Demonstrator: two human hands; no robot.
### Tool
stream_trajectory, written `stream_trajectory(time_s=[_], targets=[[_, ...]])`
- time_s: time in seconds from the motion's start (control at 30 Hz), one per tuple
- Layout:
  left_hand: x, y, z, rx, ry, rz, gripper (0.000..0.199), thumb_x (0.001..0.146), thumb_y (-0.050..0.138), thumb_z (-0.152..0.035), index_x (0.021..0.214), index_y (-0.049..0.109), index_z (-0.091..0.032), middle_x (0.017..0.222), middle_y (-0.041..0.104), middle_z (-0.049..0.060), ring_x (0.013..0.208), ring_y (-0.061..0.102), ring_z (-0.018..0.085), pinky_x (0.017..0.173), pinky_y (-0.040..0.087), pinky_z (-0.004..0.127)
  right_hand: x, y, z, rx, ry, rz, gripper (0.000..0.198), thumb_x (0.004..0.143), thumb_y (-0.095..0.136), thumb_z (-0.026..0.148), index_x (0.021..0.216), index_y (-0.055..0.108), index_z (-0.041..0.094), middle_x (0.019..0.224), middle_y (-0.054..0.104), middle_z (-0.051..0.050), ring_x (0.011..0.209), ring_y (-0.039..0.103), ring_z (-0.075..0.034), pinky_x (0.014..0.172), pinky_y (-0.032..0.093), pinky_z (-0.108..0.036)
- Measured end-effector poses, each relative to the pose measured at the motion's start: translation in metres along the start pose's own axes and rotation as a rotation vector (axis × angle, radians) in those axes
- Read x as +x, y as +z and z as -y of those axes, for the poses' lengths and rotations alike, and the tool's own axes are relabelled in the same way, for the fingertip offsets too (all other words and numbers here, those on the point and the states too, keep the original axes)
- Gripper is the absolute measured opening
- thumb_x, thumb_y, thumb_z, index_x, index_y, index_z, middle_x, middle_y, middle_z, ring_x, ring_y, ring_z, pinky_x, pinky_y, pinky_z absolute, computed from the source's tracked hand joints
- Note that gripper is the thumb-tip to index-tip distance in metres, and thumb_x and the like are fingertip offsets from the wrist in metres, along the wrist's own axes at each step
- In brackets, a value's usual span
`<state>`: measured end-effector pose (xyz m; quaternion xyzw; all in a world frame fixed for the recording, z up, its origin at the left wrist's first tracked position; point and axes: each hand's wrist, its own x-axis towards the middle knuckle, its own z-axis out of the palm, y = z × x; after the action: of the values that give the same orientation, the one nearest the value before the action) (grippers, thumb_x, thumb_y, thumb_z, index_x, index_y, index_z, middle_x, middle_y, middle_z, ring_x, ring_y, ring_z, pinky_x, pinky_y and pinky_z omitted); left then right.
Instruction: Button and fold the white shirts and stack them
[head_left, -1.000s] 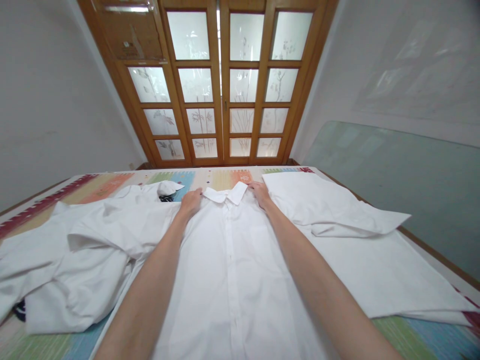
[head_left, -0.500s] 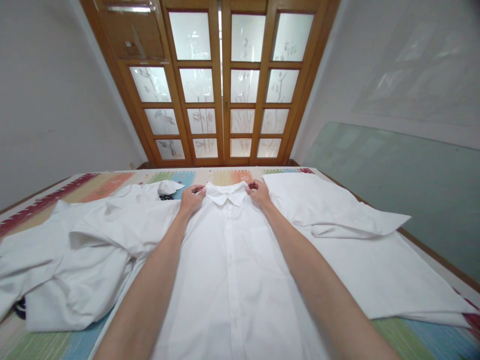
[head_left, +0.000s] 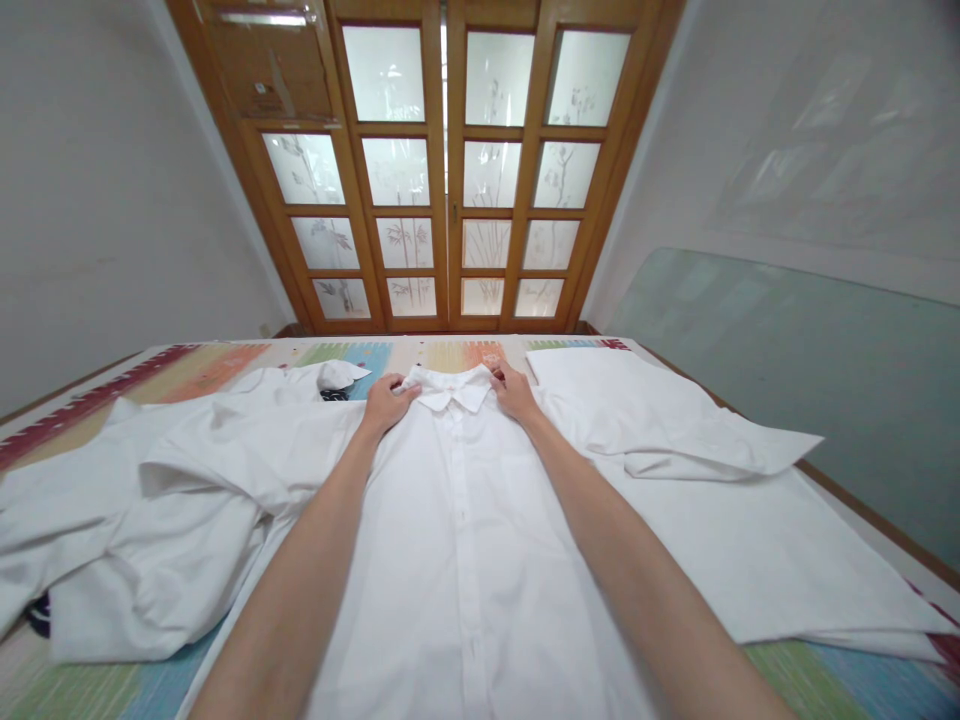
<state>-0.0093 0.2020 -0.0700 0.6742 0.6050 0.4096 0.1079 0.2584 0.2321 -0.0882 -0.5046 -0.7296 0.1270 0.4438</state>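
Note:
A white button-front shirt (head_left: 465, 530) lies face up between my forearms, its placket running down the middle and its collar (head_left: 452, 392) at the far end. My left hand (head_left: 390, 400) pinches the shirt at the left side of the collar, fingers closed on the cloth. At the collar's right side my right hand (head_left: 513, 388) also grips the fabric between thumb and fingers. Both arms stretch forward over the shirt. The lower part of the shirt runs out of view at the bottom.
Crumpled white garments (head_left: 187, 480) lie to the left. On the right are flatter white garments (head_left: 720, 500). A multicoloured patterned cover (head_left: 210, 370) lies beneath everything. Beyond stand wooden doors with frosted panes (head_left: 448, 230); a pale green panel (head_left: 780, 370) leans along the right wall.
My left hand has shifted slightly and its thumb now lies further over the collar's left side. The right hand stays almost in place. The garments around have not moved.

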Motion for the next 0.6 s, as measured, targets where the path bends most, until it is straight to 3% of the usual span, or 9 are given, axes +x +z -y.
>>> stream_trajectory(time_s=[0.27,0.47,0.6], targets=[[-0.001,-0.002,0.0,-0.114,-0.034,-0.009,0.028,0.072,0.062,-0.044,0.073,0.069,-0.016,0.08,0.066,0.002,0.077,0.059,0.017,0.076,0.044,0.026,0.002,0.002,-0.005,-0.137,0.052,0.005,0.025,0.077,0.05,0.01,0.096,0.064,0.02,0.088,0.068,-0.004,0.087,0.058,-0.02,0.083,0.038,-0.033],[0.002,-0.001,0.006,-0.163,-0.06,-0.039,0.028,0.073,0.059,-0.042,0.07,0.068,-0.016,0.082,0.068,0.004,0.079,0.059,0.018,0.08,0.045,0.028,0.006,0.005,-0.01,-0.262,0.079,0.081,0.016,0.08,0.051,0.017,0.081,0.067,0.017,0.09,0.068,-0.007,0.089,0.054,-0.021,0.082,0.038,-0.033],[0.002,-0.001,0.005,-0.148,-0.081,-0.09,0.023,0.07,0.062,-0.039,0.069,0.066,-0.017,0.082,0.068,0.003,0.078,0.058,0.017,0.079,0.044,0.028,0.005,0.005,-0.009,-0.219,0.101,0.093,0.011,0.08,0.055,0.02,0.079,0.065,0.017,0.085,0.068,-0.004,0.082,0.055,-0.019,0.079,0.039,-0.031]])
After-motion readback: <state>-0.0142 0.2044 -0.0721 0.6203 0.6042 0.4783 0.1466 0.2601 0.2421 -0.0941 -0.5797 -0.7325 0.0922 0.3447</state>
